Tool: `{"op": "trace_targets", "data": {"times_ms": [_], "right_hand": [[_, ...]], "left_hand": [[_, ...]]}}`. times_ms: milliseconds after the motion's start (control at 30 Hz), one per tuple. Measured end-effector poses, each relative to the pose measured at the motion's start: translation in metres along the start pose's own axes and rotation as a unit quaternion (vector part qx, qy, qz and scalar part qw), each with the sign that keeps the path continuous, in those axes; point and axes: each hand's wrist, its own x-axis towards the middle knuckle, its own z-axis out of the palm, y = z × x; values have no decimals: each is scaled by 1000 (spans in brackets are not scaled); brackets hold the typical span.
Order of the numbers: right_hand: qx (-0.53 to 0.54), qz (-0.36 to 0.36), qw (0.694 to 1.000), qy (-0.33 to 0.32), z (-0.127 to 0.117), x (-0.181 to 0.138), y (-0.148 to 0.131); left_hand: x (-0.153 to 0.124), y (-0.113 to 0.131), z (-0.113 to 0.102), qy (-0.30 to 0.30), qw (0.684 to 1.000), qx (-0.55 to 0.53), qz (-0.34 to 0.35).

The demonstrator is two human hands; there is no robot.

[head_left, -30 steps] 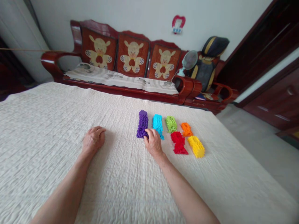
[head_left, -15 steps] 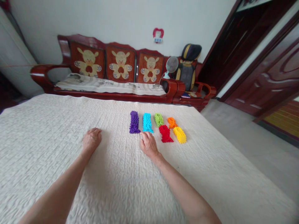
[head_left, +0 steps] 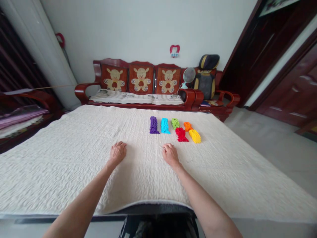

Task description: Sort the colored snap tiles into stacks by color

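Bumpy plastic pieces, seemingly linked blocks grouped by colour, lie on the cream quilted cover [head_left: 81,158]. Purple pieces [head_left: 153,125] are farthest left, with light blue pieces [head_left: 164,126] beside them. Farther right are green pieces [head_left: 175,123], red pieces [head_left: 181,135], orange pieces [head_left: 187,126] and yellow pieces [head_left: 195,136]. My left hand [head_left: 118,152] rests on the cover, fingers curled in, apart from every piece. Closed in the same way, my right hand [head_left: 170,154] lies just in front of the light blue and red pieces, touching neither. Nothing shows in either hand.
A wooden sofa [head_left: 138,106] with bear-patterned cushions [head_left: 141,79] stands beyond the covered surface. At its right are a small fan [head_left: 189,75] and a chair with a dark seat pad [head_left: 206,84]. Another wooden seat [head_left: 47,99] is at the left.
My right hand has drawn back toward me, away from the purple and light blue pieces. My left hand stays on the cover. The camera view has shifted, showing the near edge.
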Motion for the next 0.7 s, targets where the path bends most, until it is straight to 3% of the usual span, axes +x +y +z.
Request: {"op": "trace_targets", "data": {"times_ms": [167,700], "right_hand": [[18,-5,1000,11,1,1,4],[31,18,999,6,6,3,7]], "left_hand": [[-17,0,-2,21,1000,-5,-11],[-14,-4,10,48,999,-9,-7]]}}
